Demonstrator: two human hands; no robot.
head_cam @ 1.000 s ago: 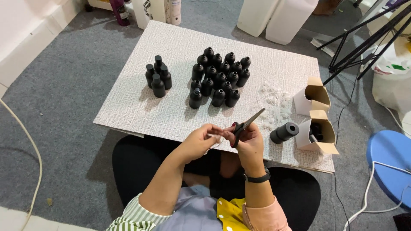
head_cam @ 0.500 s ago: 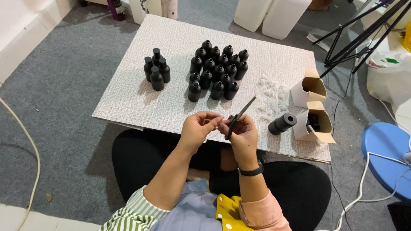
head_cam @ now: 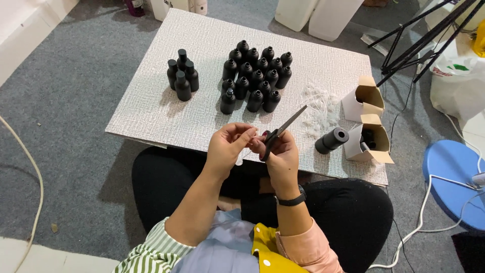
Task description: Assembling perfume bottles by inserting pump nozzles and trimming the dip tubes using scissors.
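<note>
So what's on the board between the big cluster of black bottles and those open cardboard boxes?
In the head view, a loose pile of small clear plastic bits lies between the bottle cluster and the boxes.

- Bright, even light fills the room, with no glare.
- The black bottles (head_cam: 255, 76) throw soft, short shadows toward the lower left on the table (head_cam: 146, 116).
- Sharp focus throughout; straight edges bend slightly near the corners.

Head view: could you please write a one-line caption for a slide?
Seated person's right hand holds scissors against the left hand, above a board with black bottles.
</note>
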